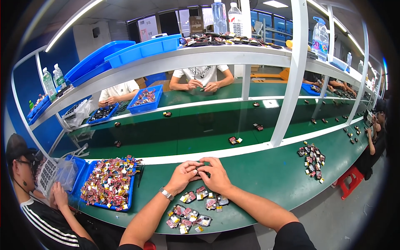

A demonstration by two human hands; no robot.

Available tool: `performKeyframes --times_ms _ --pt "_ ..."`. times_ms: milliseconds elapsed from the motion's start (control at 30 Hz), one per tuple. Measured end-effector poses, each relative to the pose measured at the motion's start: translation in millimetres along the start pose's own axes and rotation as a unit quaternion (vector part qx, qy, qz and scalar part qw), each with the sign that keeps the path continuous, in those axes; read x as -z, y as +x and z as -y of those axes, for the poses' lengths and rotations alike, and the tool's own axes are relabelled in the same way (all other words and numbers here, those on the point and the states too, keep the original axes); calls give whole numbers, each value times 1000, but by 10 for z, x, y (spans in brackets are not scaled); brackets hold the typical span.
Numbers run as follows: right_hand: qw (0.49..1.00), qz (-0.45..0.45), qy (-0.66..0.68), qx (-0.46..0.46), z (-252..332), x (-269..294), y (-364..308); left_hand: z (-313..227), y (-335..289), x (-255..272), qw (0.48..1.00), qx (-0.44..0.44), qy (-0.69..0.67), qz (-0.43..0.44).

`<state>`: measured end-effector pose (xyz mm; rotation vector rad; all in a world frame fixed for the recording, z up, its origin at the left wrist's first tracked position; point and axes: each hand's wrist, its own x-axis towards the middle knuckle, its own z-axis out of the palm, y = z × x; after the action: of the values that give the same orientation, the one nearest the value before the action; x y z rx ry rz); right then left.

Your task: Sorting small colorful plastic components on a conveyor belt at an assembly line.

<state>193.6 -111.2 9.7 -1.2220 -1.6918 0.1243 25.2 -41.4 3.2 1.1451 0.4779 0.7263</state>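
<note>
My left hand [182, 177], with a metal-banded watch on its wrist, and my right hand [216, 176] meet over the green table. Their fingertips pinch a small black casing [201, 168] from both sides, and the fingers cover most of it. Just below my hands lie several black casings with red circuit boards and small silver-and-yellow battery packs [191, 214]. To the left of my left forearm is a blue tray [132, 191] heaped with red circuit boards wired to battery packs. Dark tweezers [141, 173] rest beside that tray's right edge.
Another cluster of filled casings [313, 160] lies to the right. Beyond a white rail runs a dark green conveyor belt [187, 135] with scattered casings. A white post [287, 83] and shelf [233, 54] rise ahead. A co-worker [41, 216] sits at left; others work across and far right.
</note>
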Motion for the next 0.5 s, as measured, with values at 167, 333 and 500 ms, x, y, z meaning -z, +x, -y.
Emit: performKeyframes --times_ms 167,333,500 --pt "1000 6 4 24 6 32 15 -23 -9 -29 1000 -6 -6 -4" --pt "998 -3 10 58 91 40 62 6 -10 32 1000 -11 -11 -2" --pt "997 5 -10 75 115 108 83 26 -11 71 997 -47 -59 18"
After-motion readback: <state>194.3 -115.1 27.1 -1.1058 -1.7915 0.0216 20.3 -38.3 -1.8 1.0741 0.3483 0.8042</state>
